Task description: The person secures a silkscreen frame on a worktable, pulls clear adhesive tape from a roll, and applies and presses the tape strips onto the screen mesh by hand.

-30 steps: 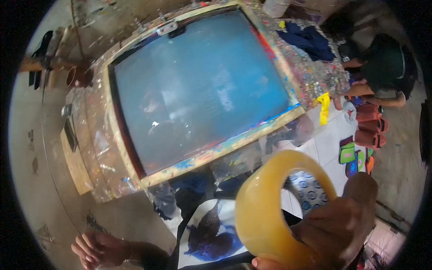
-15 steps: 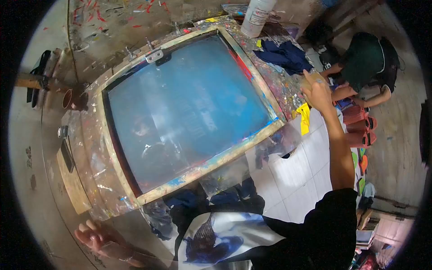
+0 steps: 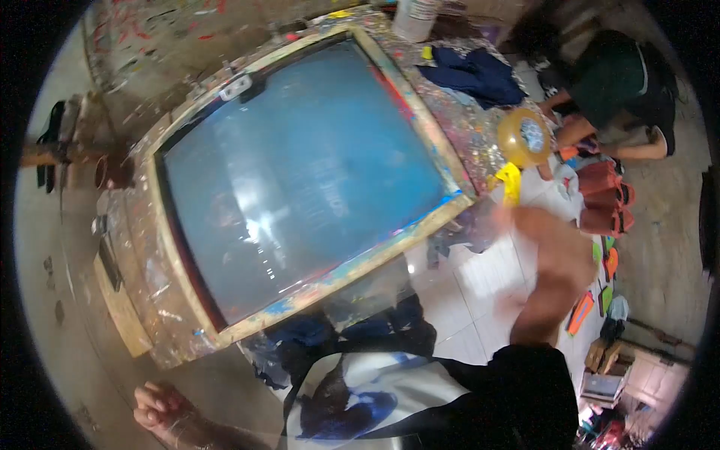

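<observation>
A wood-framed screen [image 3: 315, 172] with a bluish mesh lies on the paint-spattered table, a metal clamp [image 3: 235, 87] at its top edge. A roll of yellowish tape [image 3: 523, 137] rests at the table's right edge, beside a yellow strip [image 3: 509, 184] and a dark blue cloth [image 3: 474, 76]. My right hand [image 3: 551, 244] is just below the tape roll, apart from it and smeared by motion. At the lower left is my left hand [image 3: 161, 407], its fingers curled, with a clear sheet or film near the wrist; what it grips is hard to make out.
A white container [image 3: 415, 19] stands at the table's far side. Another person [image 3: 619, 94] bends down at the upper right near reddish bags [image 3: 606, 196]. Colourful flat items [image 3: 580, 313] lie on the tiled floor. A wooden strip [image 3: 122, 307] sits at the table's left end.
The tape roll, earlier in my right hand close to the camera, now sits on the table edge, released. My right hand has drawn back down from the table. My left hand stays low left.
</observation>
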`<act>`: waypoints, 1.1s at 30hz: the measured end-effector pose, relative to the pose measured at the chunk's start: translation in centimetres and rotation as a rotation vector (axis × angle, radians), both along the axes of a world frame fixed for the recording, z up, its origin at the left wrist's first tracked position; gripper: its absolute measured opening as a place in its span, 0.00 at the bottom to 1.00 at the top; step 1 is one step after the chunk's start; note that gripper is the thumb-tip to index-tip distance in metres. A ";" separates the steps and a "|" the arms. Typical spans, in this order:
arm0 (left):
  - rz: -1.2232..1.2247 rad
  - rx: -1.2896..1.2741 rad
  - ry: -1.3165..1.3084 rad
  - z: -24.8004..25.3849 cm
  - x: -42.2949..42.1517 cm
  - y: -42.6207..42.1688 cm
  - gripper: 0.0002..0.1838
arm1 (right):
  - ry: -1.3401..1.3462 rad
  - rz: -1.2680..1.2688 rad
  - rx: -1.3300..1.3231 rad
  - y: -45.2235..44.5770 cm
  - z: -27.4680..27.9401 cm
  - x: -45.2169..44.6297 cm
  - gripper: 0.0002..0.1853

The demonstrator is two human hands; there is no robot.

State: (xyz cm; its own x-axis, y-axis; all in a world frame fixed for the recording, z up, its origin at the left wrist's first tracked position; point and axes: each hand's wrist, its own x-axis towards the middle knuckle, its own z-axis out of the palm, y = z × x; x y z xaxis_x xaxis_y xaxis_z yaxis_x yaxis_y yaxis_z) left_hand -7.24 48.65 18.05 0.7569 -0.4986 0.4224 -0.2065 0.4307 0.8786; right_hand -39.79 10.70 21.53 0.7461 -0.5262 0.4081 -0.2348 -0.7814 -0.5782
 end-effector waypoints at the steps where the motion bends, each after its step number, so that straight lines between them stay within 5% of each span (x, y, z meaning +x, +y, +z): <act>1: 0.079 0.029 -0.023 -0.6 0.3 0.4 0.11 | -0.184 0.229 0.083 1.2 0.9 0.8 0.20; 5: -0.076 -0.129 -0.050 -2.1 0.6 0.7 0.03 | -0.572 0.698 0.291 3.7 1.6 3.6 0.08; 18: -0.014 0.038 -0.024 -1.2 -0.3 -0.1 0.07 | -0.858 0.803 0.430 5.8 -1.6 6.6 0.10; 22: 0.038 0.267 0.001 -1.2 -1.0 -1.9 0.10 | -0.977 0.796 0.388 5.5 -3.0 7.3 0.11; 24: 0.322 0.549 -0.241 -1.7 -1.6 -5.9 0.20 | -0.681 0.445 0.418 4.7 -3.5 6.5 0.07; 26: 0.137 0.799 0.192 -1.3 -2.0 -8.6 0.04 | -0.369 0.147 0.472 4.2 -4.8 6.5 0.03; 28: -0.018 0.783 0.365 -3.9 -1.8 -11.1 0.07 | -0.214 -0.195 0.817 3.5 -7.4 7.8 0.04; 33: -0.214 0.849 0.601 -9.2 -0.8 -13.1 0.04 | -0.006 -0.229 1.004 0.9 -14.5 7.8 0.02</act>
